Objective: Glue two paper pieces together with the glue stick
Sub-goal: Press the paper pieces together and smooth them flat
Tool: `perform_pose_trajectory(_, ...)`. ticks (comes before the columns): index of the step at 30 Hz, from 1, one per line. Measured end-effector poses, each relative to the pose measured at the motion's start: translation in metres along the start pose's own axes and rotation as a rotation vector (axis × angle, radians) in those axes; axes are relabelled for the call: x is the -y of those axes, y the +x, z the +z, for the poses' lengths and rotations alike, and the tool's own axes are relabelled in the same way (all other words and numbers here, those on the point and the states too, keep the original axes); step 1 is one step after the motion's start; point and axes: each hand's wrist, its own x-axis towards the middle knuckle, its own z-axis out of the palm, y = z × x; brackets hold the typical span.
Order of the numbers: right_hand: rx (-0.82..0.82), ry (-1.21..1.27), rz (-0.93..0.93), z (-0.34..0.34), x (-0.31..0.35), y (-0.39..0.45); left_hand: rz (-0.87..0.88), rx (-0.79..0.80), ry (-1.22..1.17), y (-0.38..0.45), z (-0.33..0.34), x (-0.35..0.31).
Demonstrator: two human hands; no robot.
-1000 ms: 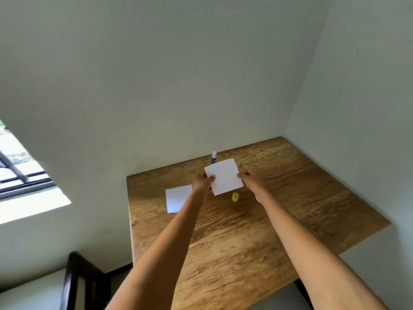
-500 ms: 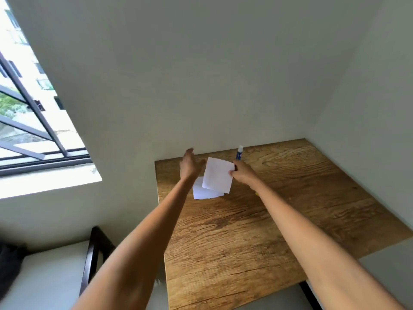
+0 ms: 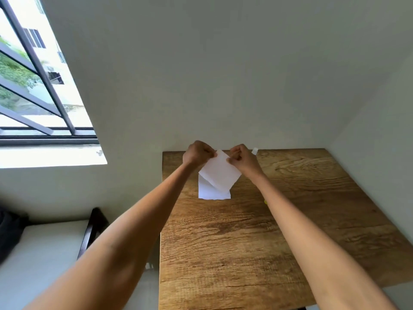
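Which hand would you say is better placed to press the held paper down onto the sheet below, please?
Probably the left hand: both pinch the upper paper, but the lower paper on the table lies toward its side; the right hand is farther off.

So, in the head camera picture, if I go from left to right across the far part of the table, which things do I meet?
window → left hand → held paper → right hand → glue stick, whose tip only shows behind the right hand.
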Motion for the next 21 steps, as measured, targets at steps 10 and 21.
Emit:
perform_pose_trajectory(10,-0.030,0.353,0.405,0.022,-0.051,-0.031,-0.527,-0.155,-0.608,-0.036,0.040,0.059)
perform_pose_trajectory(21,-0.112,0.519,0.611,0.041,-0.068,-0.039,-0.058,0.044,0.163,-0.042,0.023,0.095)
